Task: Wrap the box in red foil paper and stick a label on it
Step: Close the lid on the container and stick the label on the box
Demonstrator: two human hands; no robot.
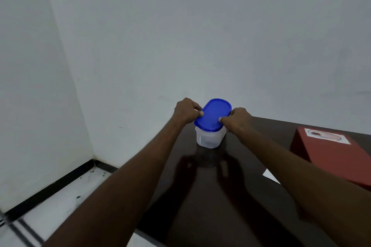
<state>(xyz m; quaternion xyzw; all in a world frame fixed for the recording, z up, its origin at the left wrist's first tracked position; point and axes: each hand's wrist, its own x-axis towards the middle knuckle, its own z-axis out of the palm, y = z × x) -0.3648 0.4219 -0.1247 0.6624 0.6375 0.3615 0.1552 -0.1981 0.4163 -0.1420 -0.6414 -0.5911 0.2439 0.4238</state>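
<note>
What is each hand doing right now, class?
Left hand: fingers grip the blue oval plastic lid of the clear plastic container.
Right hand: fingers grip the same lid's opposite edge.

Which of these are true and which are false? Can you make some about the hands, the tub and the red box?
1. Both hands hold the blue lid. True: the left hand and the right hand grip opposite edges.
2. The tub is green. False: it is clear plastic.
3. The red box has a label on top. True.
4. The red box sits left of the tub. False: it sits to the right.
5. The table is white. False: it is dark brown.
</note>
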